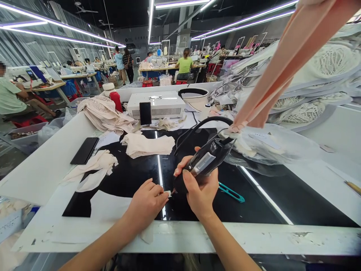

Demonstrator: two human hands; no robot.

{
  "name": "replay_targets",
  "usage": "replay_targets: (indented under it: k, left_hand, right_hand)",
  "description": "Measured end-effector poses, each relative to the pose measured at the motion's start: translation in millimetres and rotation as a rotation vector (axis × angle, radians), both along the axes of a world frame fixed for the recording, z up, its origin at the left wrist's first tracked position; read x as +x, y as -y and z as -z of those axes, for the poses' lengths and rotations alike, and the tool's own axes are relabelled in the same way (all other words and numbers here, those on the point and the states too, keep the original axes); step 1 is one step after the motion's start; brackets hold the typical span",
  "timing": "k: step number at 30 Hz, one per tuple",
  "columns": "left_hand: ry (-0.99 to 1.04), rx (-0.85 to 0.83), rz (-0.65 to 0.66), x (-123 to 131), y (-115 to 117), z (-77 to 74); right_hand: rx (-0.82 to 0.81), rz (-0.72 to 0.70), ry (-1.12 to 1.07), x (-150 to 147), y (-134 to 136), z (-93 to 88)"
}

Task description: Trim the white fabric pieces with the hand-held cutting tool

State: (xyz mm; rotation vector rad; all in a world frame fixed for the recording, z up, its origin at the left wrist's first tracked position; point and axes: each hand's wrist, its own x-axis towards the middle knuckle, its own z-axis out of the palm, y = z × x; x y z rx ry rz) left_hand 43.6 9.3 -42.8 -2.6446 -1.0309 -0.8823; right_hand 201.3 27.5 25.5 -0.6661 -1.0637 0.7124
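Observation:
In the head view, my right hand (201, 192) is wrapped around a black corded handheld tool (207, 158) with a silvery label on its side. The tool slants down to the left, its narrow tip close to my left hand (146, 203). Between the thumb and fingers of that hand is a small piece of pale fabric (168, 193), mostly hidden by the fingers. Tip and fabric meet or nearly meet; I cannot tell which. A pink fabric strip (270, 82) runs from the tool's cord end up out of view. Beside my right hand lies a slim teal tool (232, 193).
A glossy black sheet (259, 207) covers the white table's middle. Stacked beige fabric pieces (149, 145), a black phone (84, 150) and a vented white box (156, 103) surround the work area. A plastic bag (270, 146) and heaped bra parts (316, 82) are at right. Other people sit farther off.

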Motion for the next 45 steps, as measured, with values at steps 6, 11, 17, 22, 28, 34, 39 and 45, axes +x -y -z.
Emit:
replay_targets:
  k: [6, 11, 17, 22, 28, 34, 39, 45]
  left_hand:
    - [-0.008, -0.03, 0.009, 0, 0, -1.2]
    - [-0.004, -0.118, 0.027, -12, 9, -8.0]
    - [0.001, -0.124, 0.036, -27, 20, -8.7]
    - [0.005, -0.138, 0.03, -28, 21, -3.8]
    - [0.005, -0.125, 0.029, -28, 21, -1.1]
    - [0.021, -0.131, 0.032, -28, 21, 3.2]
    - [0.037, -0.149, 0.032, -28, 23, 3.0]
    - [0.023, -0.164, 0.033, -29, 24, 0.2]
  right_hand:
    - [-0.01, 0.004, 0.058, 1, 0, -2.1]
    - [0.004, 0.006, 0.033, 2, 2, -0.7]
    - [-0.019, 0.018, 0.017, 4, 7, -1.9]
    - [-0.011, 0.012, -0.006, 5, 7, -3.4]
    - [0.003, 0.021, -0.013, 5, 1, -0.7]
    - [0.005, 0.014, 0.013, 4, 2, 1.7]
    - [0.015, -0.002, 0.008, 5, 3, 2.5]
    - [0.008, 0.027, 0.023, 4, 3, 1.0]
